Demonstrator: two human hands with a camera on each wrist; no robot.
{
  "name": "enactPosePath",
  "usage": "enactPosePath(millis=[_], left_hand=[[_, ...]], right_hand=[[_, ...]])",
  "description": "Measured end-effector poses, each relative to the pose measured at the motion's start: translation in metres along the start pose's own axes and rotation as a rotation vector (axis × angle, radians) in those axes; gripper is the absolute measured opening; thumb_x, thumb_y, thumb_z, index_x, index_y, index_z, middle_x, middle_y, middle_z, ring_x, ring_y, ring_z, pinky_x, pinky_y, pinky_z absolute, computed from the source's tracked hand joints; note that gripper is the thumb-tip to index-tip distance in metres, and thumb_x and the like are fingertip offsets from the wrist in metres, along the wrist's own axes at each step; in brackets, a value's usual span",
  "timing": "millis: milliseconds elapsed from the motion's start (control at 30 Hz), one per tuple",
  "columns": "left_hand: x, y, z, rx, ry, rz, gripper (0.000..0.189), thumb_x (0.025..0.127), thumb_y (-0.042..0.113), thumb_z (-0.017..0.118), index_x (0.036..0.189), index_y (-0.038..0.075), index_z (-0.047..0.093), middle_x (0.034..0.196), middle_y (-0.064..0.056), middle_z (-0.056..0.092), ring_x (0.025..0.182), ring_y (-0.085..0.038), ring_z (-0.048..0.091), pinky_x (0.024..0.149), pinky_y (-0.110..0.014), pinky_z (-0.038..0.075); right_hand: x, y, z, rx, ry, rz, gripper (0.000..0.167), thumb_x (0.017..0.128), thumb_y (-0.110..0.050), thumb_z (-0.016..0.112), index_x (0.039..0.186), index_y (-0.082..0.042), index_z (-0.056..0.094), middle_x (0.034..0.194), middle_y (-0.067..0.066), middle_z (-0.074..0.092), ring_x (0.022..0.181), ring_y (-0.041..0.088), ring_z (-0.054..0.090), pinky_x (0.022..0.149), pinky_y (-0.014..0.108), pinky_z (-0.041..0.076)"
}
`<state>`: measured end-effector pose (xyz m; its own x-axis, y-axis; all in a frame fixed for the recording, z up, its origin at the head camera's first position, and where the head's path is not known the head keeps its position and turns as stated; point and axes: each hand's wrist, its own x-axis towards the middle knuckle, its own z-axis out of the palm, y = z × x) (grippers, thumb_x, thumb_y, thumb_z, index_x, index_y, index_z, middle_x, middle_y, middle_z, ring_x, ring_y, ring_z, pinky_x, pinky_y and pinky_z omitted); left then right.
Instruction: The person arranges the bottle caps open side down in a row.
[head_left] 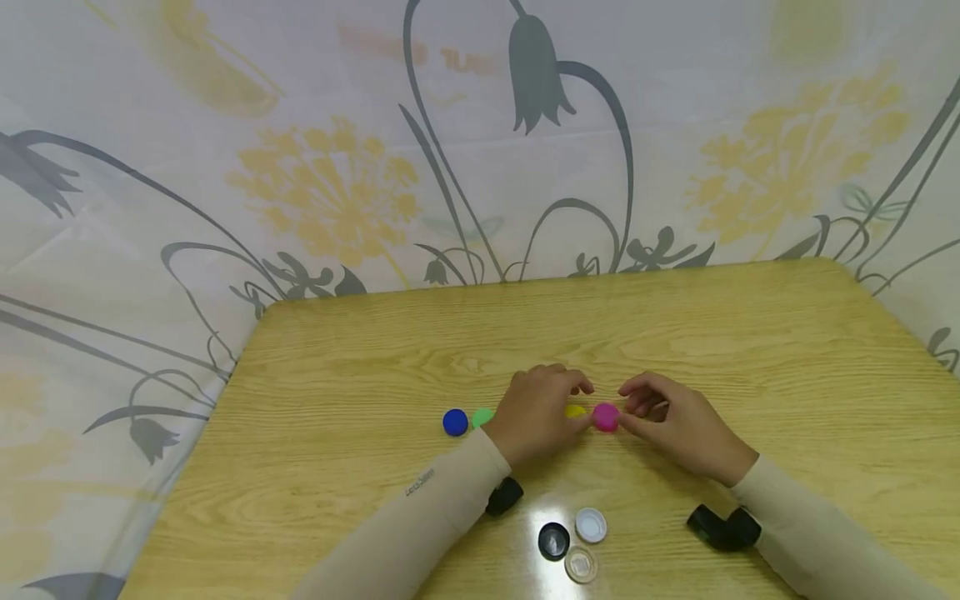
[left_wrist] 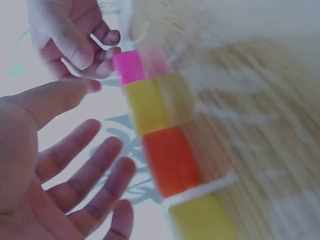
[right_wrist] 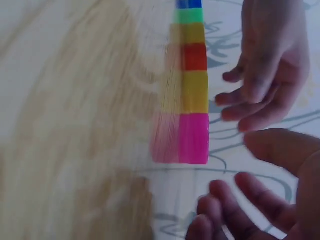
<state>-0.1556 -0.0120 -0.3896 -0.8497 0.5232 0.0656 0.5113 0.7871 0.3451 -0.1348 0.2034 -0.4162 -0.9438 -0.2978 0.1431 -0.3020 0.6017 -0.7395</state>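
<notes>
Several coloured round caps lie side by side in a row on the table. A pink cap [head_left: 606,417] ends the row on the right, beside a yellow cap [head_left: 574,411]. Further left are a red cap [left_wrist: 171,162], another yellow cap [left_wrist: 202,220], a green cap [head_left: 482,416] and a blue cap [head_left: 455,422]. My left hand [head_left: 538,414] hovers over the row's middle, hiding part of it, fingers loosely spread and thumb tip near the pink cap. From the right, my right hand [head_left: 678,427] has its thumb tip right at the pink cap's edge, fingers loosely bent. Neither hand grips anything.
Closer to me lie a black cap [head_left: 554,542], a white cap [head_left: 591,526] and a clear, pale cap [head_left: 581,564], hollow sides up. Black devices [head_left: 723,527] sit at both wrists. A flower-patterned curtain [head_left: 480,150] stands behind the wooden table [head_left: 337,350].
</notes>
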Motion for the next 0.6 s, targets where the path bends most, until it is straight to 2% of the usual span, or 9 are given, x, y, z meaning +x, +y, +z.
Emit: enactPosePath(millis=[167, 300, 467, 600], left_hand=[[-0.017, -0.003, -0.008, -0.068, 0.102, 0.073, 0.023, 0.094, 0.036, 0.07, 0.11, 0.019, 0.073, 0.104, 0.006, 0.073, 0.094, -0.009, 0.065, 0.088, -0.03, 0.05], [-0.031, -0.003, -0.01, -0.193, 0.152, 0.151, 0.017, 0.095, 0.031, 0.069, 0.106, 0.018, 0.074, 0.101, 0.007, 0.074, 0.086, -0.007, 0.064, 0.082, -0.019, 0.049], [-0.048, 0.0, -0.016, -0.382, 0.103, 0.141, 0.012, 0.096, 0.026, 0.068, 0.103, 0.018, 0.074, 0.101, 0.009, 0.072, 0.089, -0.005, 0.063, 0.082, -0.018, 0.052], [-0.059, 0.002, -0.02, -0.444, 0.055, 0.139, 0.01, 0.096, 0.023, 0.069, 0.103, 0.017, 0.073, 0.1, 0.008, 0.071, 0.09, -0.004, 0.062, 0.083, -0.019, 0.053]], right_hand=[[-0.005, -0.006, -0.003, 0.035, 0.006, -0.084, 0.011, 0.092, -0.014, 0.073, 0.101, -0.011, 0.068, 0.083, -0.006, 0.064, 0.073, 0.003, 0.058, 0.065, 0.022, 0.051], [-0.012, -0.013, -0.005, 0.1, -0.047, -0.199, 0.012, 0.091, -0.008, 0.072, 0.102, -0.014, 0.069, 0.079, -0.01, 0.062, 0.067, 0.004, 0.055, 0.059, 0.022, 0.047], [-0.018, -0.02, -0.003, 0.178, -0.133, -0.34, 0.019, 0.09, -0.001, 0.072, 0.103, -0.013, 0.066, 0.08, -0.01, 0.061, 0.067, 0.004, 0.055, 0.056, 0.021, 0.047], [-0.02, -0.021, 0.003, 0.225, -0.231, -0.377, 0.017, 0.09, -0.002, 0.071, 0.102, -0.013, 0.064, 0.077, -0.008, 0.062, 0.068, 0.003, 0.057, 0.056, 0.021, 0.049]])
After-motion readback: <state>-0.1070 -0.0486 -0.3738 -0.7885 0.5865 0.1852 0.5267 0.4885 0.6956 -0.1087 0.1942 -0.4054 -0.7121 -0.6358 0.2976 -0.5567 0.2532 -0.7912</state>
